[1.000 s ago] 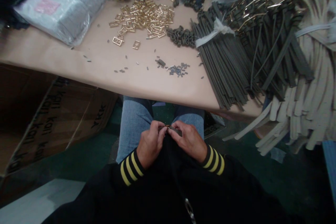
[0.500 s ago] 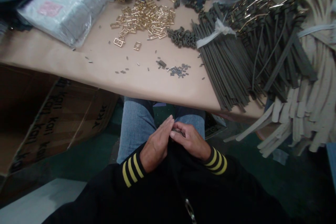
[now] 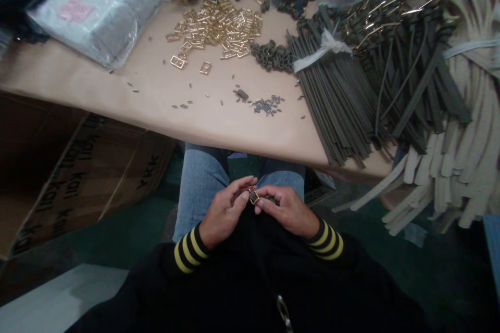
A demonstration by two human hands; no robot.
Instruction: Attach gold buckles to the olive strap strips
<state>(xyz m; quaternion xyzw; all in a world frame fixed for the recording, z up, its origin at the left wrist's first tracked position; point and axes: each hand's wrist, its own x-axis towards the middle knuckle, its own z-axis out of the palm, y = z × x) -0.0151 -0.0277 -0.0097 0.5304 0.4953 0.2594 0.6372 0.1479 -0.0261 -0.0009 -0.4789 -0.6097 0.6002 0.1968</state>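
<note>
Small rectangular buckle (image 3: 253,196), gold-tone metal frame with a dark centre, sits lower centre of frame, over the lap and below the tabletop edge. Left hand (image 3: 224,212) pinches it from the left with thumb and forefinger. Right hand (image 3: 289,212) pinches it from the right, fingers curled, grasping. A dark matte strap (image 3: 269,200) runs from the buckle under the right fingers; most of it is hidden.

Cuffs (image 3: 188,247): black knit with yellow ribbed stripes. Jeans (image 3: 201,179) are light blue denim, just behind the hands.

Tabletop (image 3: 117,88) fills the upper half: smooth tan sheet, matte.
- Centre: scatter of tiny grey metal pins (image 3: 267,105), short cylinders, some loose further left.
- Above that: clump of dark olive loops (image 3: 272,55), small and squared.
- Upper centre: heap of loose buckles (image 3: 216,25), shiny gold rectangles, two lying apart at its lower-left edge.
- Right: bundle of straps (image 3: 339,99), flat, narrow, dark olive, tied with a white strip (image 3: 324,47), ends overhanging the tabletop edge.
- Far right: beige straps (image 3: 463,156), wider and pale, drooping off the edge.
- Upper left: flat packet (image 3: 97,10) in glossy clear plastic with a pink label.

Lower left, under the tabletop: brown cardboard box (image 3: 78,177), printed lettering.
</note>
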